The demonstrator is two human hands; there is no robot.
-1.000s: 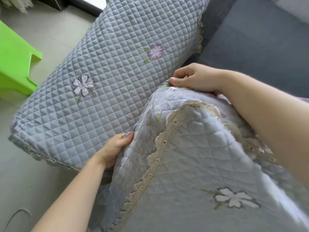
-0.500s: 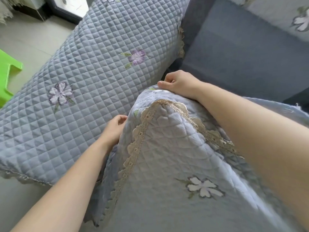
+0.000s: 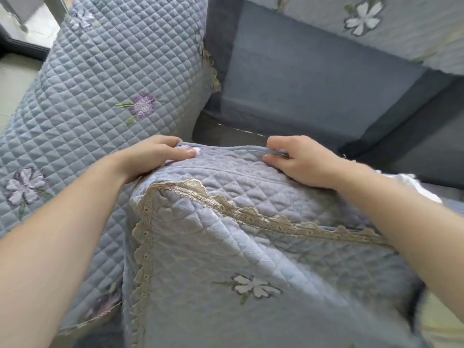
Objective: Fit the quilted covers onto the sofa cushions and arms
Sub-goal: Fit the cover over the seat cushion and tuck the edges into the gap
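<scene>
Left hand [image 3: 155,156]: fingers curled over the far hem, thumb pressed on top, closed round the edge of the quilted cover [image 3: 251,252]. Right hand [image 3: 303,163]: fingers curled tight, pinching the same hem, well apart from the left. Quilted cover: blue-grey, crossed by a lace trim [image 3: 253,213], with a white embroidered flower [image 3: 253,287] at lower centre. It is draped over a raised bulk in the middle and lower frame, and its far hem lies just before the dark crevice [image 3: 226,131] at the foot of the bare grey sofa back [image 3: 313,79]. Covered sofa arm [image 3: 100,71]: left of frame, touching the cover's side. Second covered cushion [image 3: 401,28]: upper right. Handling: carry both hands forward evenly, keep the hem taut between them, then press it down into the crevice; an uneven pull would likely skew the lace line. Change: a second ago the left hand held the cover's side, low beside the arm, and only the right hand held the far corner. Both now grip the far hem. The green stool, formerly at the left edge, is out of view.
</scene>
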